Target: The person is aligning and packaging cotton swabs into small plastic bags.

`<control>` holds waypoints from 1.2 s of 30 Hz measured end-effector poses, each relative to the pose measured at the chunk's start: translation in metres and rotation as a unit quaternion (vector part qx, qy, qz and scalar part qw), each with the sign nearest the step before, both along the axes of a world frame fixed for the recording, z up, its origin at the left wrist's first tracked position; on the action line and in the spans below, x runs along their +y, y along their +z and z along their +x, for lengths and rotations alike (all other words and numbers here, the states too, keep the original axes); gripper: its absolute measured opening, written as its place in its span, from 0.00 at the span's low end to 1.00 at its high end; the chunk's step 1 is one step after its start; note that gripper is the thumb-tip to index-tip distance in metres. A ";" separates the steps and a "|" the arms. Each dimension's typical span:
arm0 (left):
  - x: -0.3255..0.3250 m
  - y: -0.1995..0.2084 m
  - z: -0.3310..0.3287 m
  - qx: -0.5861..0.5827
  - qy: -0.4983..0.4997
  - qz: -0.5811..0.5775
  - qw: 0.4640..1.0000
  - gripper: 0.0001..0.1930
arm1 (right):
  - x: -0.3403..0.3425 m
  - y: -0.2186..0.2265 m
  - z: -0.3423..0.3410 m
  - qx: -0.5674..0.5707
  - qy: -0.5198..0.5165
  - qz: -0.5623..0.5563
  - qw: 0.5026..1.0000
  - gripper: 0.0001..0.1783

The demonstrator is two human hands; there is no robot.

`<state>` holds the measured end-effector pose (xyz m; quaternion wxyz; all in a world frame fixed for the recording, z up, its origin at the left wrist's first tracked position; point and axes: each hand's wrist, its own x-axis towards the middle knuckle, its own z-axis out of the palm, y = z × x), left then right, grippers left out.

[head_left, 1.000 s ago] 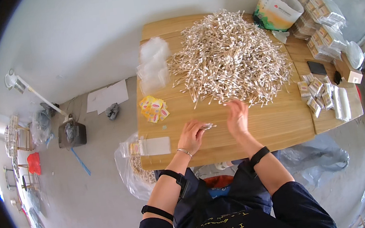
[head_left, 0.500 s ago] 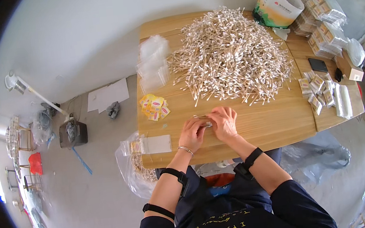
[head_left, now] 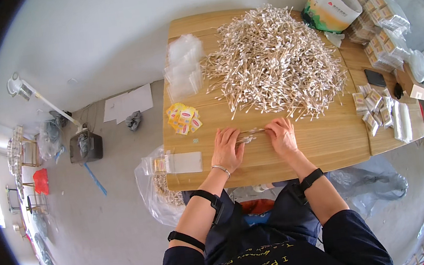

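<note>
head cam: cotton swabs (head_left: pixel 247 139) in grip of both l hand (head_left: pixel 227 151) & r hand (head_left: pixel 283 138)

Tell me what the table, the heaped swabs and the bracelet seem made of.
Table: likely wood or wood-look laminate, smooth satin finish, given its grain.
Swabs: tan sticks, probably bare wood; matt white tips, probably cotton.
Bracelet: perhaps polished metal, from its silvery shine.

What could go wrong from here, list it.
The few cotton swabs between the left hand and right hand could slip and scatter. The loose heap lies just beyond, so strays might mix in. The white strip at the left edge of the table might get nudged off.
</note>
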<state>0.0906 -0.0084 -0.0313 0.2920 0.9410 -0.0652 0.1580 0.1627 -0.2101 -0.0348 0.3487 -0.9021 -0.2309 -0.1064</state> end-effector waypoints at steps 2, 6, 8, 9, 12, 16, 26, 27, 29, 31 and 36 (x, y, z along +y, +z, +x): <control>0.000 -0.001 0.000 -0.006 -0.001 -0.038 0.999 0.18 | -0.011 0.000 0.004 -0.019 -0.049 -0.027 0.998 0.04; 0.001 -0.006 -0.002 -0.004 -0.010 -0.035 0.999 0.17 | -0.017 -0.002 0.012 -0.003 -0.157 -0.046 0.987 0.01; 0.004 -0.009 -0.001 0.002 -0.032 -0.042 0.999 0.17 | -0.004 0.000 0.017 -0.016 -0.151 -0.041 0.988 0.01; 0.004 -0.007 -0.001 0.002 -0.032 -0.041 0.999 0.17 | 0.005 0.001 0.018 0.007 -0.127 -0.040 0.991 0.01; -0.001 0.002 -0.002 -0.001 -0.005 -0.062 0.998 0.21 | 0.036 0.002 0.012 0.037 -0.080 -0.040 0.995 0.02; -0.002 0.002 -0.002 -0.012 0.045 -0.200 0.979 0.28 | 0.059 0.007 -0.007 0.064 0.007 -0.030 0.997 0.05; 0.014 -0.025 0.003 -0.065 0.084 -0.371 0.923 0.19 | 0.072 0.007 -0.038 0.056 0.071 -0.249 0.964 0.46; 0.014 -0.025 0.002 -0.065 0.085 -0.371 0.922 0.19 | 0.073 0.007 -0.033 0.056 0.072 -0.249 0.964 0.46; 0.017 -0.026 0.002 -0.052 0.087 -0.375 0.922 0.19 | 0.077 0.008 -0.024 0.028 0.059 -0.259 0.964 0.47; 0.019 -0.029 0.003 -0.053 0.093 -0.386 0.916 0.18 | 0.077 0.009 -0.031 0.038 0.070 -0.256 0.963 0.47; 0.020 -0.031 0.005 -0.040 0.100 -0.408 0.906 0.18 | 0.067 0.014 -0.059 0.059 0.110 -0.274 0.954 0.48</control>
